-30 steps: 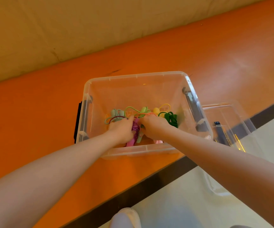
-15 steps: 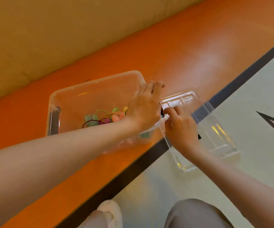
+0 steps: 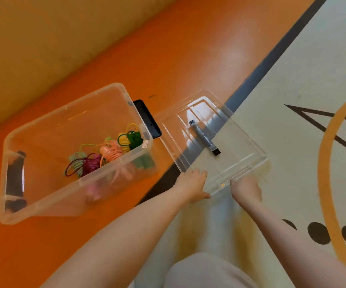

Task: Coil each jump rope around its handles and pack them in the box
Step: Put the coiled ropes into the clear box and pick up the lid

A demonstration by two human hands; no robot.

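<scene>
Head view, the only one: clear rectangular plastic storage box (image 3: pixel 114 173) on the glossy orange bench top (image 3: pixel 188 59), open, tilted in the wide-angle frame. Inside, toward the right end, a cluster of coiled jump ropes (image 3: pixel 107 154) in maroon, pale green, peach, yellow and dark green, each bundled around its handles; pink handles faintly visible through the near wall. Black latch handle (image 3: pixel 147 119) at the box's right end, a second dark one at the left end.

Just right of the box, apart from it: flat clear plastic lid (image 3: pixel 213 140) with a dark centre handle, hanging out over the bench edge and the pale patterned floor (image 3: pixel 292 69). Left hand (image 3: pixel 192 187) at the lid's near left corner, fingers curled over the rim, thumb beneath, gripping. Right hand (image 3: pixel 246 187) at the near right corner, fingers curled against the edge; blurred, but reads as a grip too. Whether the lid's far side rests on the bench, cannot tell.

Judged step: ropes all packed, no loose rope in sight; closing stage in hand, lid taken up in both hands.

Next move calls for: swinging the lid leftward over the box, squaring its long sides with the rim, lowering flat and pressing the corners down. Likely then folding both black latches up onto it. Worth watching: any rope loop standing above the rim, and the lid's flex under a one-edge grip.
</scene>
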